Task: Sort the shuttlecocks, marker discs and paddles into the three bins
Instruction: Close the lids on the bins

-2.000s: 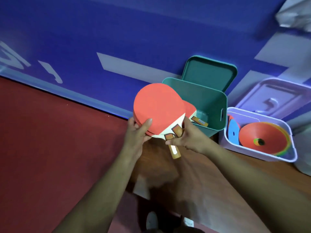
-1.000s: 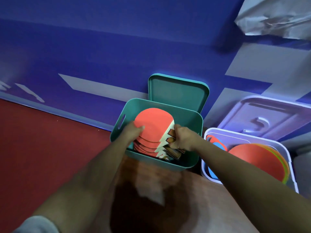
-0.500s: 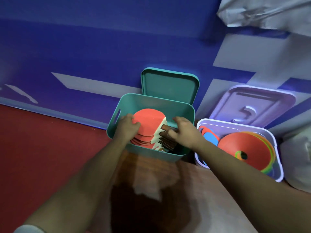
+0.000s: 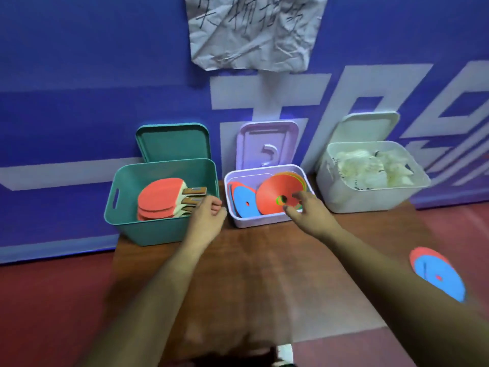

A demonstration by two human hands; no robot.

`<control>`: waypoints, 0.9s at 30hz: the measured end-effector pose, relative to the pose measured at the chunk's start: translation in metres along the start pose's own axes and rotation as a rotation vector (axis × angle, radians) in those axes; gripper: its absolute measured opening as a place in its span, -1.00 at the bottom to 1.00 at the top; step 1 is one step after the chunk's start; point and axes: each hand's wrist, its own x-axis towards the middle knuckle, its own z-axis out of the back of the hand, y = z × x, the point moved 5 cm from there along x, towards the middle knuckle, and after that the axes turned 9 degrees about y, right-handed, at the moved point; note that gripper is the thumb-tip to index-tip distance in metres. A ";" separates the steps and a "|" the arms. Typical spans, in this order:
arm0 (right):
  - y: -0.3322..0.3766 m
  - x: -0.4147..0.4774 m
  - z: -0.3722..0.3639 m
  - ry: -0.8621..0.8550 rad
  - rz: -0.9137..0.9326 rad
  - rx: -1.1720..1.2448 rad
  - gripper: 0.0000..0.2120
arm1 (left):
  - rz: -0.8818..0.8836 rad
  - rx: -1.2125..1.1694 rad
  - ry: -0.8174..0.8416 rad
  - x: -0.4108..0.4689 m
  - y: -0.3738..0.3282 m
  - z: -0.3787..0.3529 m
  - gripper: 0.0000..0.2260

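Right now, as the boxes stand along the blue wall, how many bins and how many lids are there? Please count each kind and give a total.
Bins: 3 (teal bin, lilac bin, white bin)
Lids standing up behind the bins: 3 (teal lid, lilac lid, white lid)
Total: 6

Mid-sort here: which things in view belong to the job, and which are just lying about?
Job:
- paddles in the green bin
- marker discs in the lilac bin
- shuttlecocks in the white bin
- loose discs on the table

Just there:
- crumpled paper on the wall
- green lid, lilac lid and white lid, propped behind their bins
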 end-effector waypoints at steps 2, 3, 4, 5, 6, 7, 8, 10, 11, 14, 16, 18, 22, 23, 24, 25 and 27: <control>-0.041 -0.023 0.018 -0.031 -0.049 -0.003 -0.63 | 0.000 0.003 0.075 -0.009 -0.013 -0.038 -0.92; -0.062 -0.033 0.025 -0.041 -0.076 -0.004 -0.63 | -0.015 0.008 0.107 -0.013 -0.021 -0.057 -0.92; -0.084 -0.043 0.032 -0.051 -0.105 -0.003 -0.61 | -0.033 0.016 0.135 -0.017 -0.028 -0.077 -0.92; -0.105 -0.051 0.038 -0.058 -0.135 0.000 -0.59 | -0.039 0.026 0.162 -0.020 -0.036 -0.097 -0.94; -0.127 -0.060 0.043 -0.062 -0.159 0.003 -0.57 | -0.042 0.031 0.183 -0.023 -0.042 -0.118 -0.95; -0.149 -0.067 0.048 -0.057 -0.184 0.010 -0.56 | -0.036 0.033 0.200 -0.024 -0.048 -0.140 -0.95; -0.171 -0.074 0.053 -0.054 -0.199 0.014 -0.56 | -0.031 0.041 0.217 -0.024 -0.055 -0.164 -0.94; -0.217 -0.083 0.065 -0.049 -0.229 0.021 -0.56 | -0.024 0.080 0.263 -0.025 -0.073 -0.212 -0.94; -0.241 -0.086 0.073 -0.046 -0.248 0.030 -0.56 | -0.016 0.098 0.285 -0.025 -0.083 -0.237 -0.94; -0.314 -0.096 0.098 -0.031 -0.298 0.054 -0.57 | 0.037 0.118 0.343 -0.025 -0.114 -0.315 -0.93; -0.360 -0.098 0.115 -0.006 -0.330 0.057 -0.58 | 0.068 0.111 0.385 -0.023 -0.135 -0.366 -0.95; -0.401 -0.098 0.129 0.012 -0.371 0.065 -0.58 | 0.108 0.111 0.431 -0.021 -0.153 -0.411 -0.98; -0.484 -0.098 0.145 0.077 -0.480 0.124 -0.61 | 0.207 0.125 0.541 -0.017 -0.173 -0.497 -0.88; -0.503 -0.097 0.144 0.091 -0.507 0.140 -0.61 | 0.230 0.127 0.562 -0.015 -0.174 -0.517 -0.87; -0.520 -0.097 0.143 0.105 -0.535 0.149 -0.60 | 0.252 0.136 0.583 -0.014 -0.173 -0.535 -0.86; -0.537 -0.097 0.141 0.120 -0.568 0.158 -0.59 | 0.277 0.145 0.597 -0.013 -0.172 -0.552 -0.86; -0.564 -0.097 0.135 0.152 -0.643 0.178 -0.55 | 0.336 0.138 0.616 -0.010 -0.169 -0.581 -0.84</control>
